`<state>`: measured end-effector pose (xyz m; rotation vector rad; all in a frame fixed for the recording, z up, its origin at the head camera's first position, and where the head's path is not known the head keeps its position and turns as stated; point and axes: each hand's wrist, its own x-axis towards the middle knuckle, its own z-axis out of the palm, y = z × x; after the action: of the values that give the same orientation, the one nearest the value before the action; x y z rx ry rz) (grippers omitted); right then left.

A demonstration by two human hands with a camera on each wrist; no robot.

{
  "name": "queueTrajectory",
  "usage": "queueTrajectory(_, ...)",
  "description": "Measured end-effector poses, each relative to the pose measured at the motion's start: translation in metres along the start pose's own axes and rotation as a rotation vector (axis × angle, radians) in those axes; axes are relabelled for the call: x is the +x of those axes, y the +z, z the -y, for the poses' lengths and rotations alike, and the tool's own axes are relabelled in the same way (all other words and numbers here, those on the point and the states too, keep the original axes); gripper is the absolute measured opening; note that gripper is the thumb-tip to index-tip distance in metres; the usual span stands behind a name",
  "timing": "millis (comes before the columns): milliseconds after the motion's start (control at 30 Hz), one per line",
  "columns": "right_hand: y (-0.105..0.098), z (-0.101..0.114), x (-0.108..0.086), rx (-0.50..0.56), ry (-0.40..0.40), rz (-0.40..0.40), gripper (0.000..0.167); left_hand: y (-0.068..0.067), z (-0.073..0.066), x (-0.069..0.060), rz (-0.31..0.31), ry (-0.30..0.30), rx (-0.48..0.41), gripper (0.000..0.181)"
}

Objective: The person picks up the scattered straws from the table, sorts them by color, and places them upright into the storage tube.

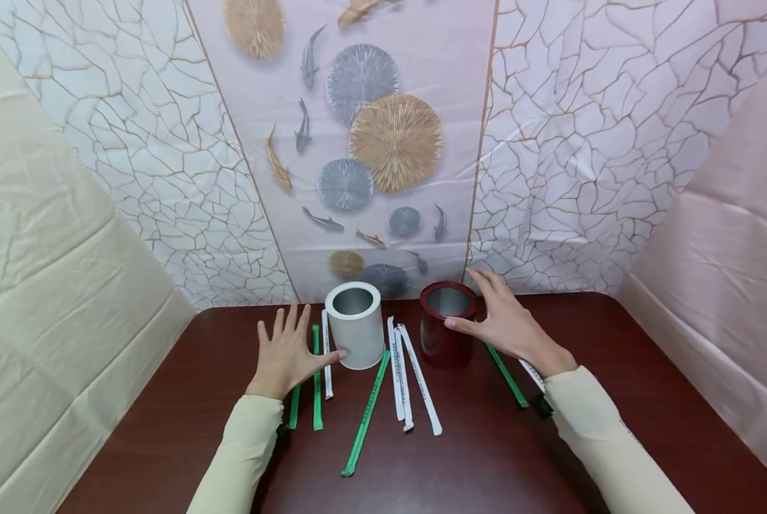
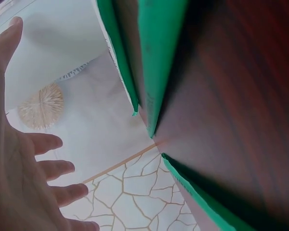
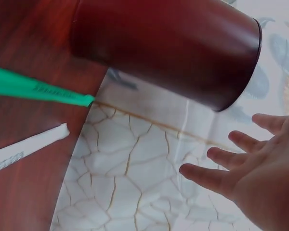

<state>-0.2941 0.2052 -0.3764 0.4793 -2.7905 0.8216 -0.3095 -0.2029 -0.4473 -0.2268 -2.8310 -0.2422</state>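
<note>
White canister and dark red canister stand upright, mouths up, near the back of the table, slim green packets and white packets lying loose around them; none shows in either mouth, so the work looks barely begun, with most left to do. Left hand beside the white one, right hand by the red, both spread wide and gripping nothing, though thumb contact is hard to judge. Patterned backdrop limits room behind, white packets occupy the middle gap, and wider tabletop lies nearer the person.
</note>
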Motion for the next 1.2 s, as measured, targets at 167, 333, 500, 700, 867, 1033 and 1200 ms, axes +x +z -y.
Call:
queueTrajectory(167, 0.019, 0.002, 0.023, 0.025, -0.009, 0.06, 0.111, 0.006, 0.001, -0.004, 0.022, -0.007, -0.007, 0.126)
queueTrajectory(333, 0.033, 0.004, 0.037, 0.022, -0.005, 0.079, 0.112, 0.003, 0.001, -0.002, 0.028, -0.01, -0.01, 0.126)
queueTrajectory(500, 0.036, 0.004, 0.042, 0.007, 0.009, 0.044, 0.107, -0.003, 0.001, 0.004, 0.021, -0.008, -0.018, 0.123)
queueTrajectory(700, 0.036, 0.004, 0.044, -0.021, 0.019, -0.003, 0.097, -0.02, -0.001, 0.006, 0.063, -0.016, -0.102, 0.117)
queueTrajectory(867, 0.034, 0.002, 0.044, -0.036, 0.024, -0.008, 0.099, -0.05, 0.006, 0.005, 0.123, -0.067, -0.306, 0.085)
queueTrajectory(1033, 0.036, -0.001, 0.043, 0.002, 0.035, -0.021, 0.097, -0.06, 0.025, 0.002, 0.189, -0.197, -0.446, 0.047)
queueTrajectory(1200, 0.044, -0.002, 0.041, 0.048, 0.018, -0.034, 0.093, -0.046, 0.05, -0.011, 0.261, -0.353, -0.614, 0.041)
